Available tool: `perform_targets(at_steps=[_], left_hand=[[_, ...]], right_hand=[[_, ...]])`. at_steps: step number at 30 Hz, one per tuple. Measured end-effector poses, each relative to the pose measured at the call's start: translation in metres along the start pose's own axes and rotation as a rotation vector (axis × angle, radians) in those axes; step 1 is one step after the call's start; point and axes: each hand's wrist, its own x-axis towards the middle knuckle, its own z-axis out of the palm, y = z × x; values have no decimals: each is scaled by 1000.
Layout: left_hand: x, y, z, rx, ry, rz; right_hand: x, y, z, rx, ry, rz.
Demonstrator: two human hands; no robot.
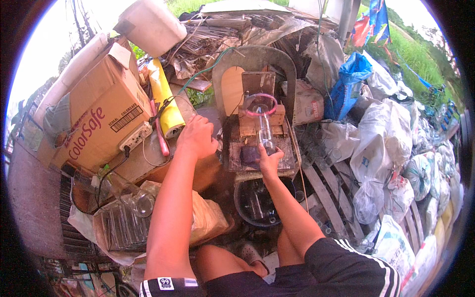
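My right hand [270,159] is closed around the base of a clear glass bottle [265,131]. The bottle leans on a small wooden stand [246,129], its far end at a pink ring [275,103]. A dark block [249,155] lies on the stand just left of my right fingers. Above the table edge, my left hand [197,137] is closed with fingers curled; whether anything is inside cannot be seen. A yellow roll [166,96] and a red-handled tool [162,141] are close to its left. The stand rests on a plastic chair [286,74].
At left stands a cardboard box [106,101] with a power strip [137,137] against it. A bag of clear glass bottles [123,225] is below. Beneath the stand sits a black basin [242,208] with glass in it. Filled white sacks [378,141] crowd the right beside slats [326,190].
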Motion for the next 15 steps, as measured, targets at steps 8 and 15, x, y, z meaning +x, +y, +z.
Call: perform_targets(at_steps=[8,15], left_hand=[[1,2,-2,8,-6,5],[3,-2,3,4,-18,-1]], right_hand=[[9,6,-14,514,-270,428],[6,1,-15,306,-178,302]])
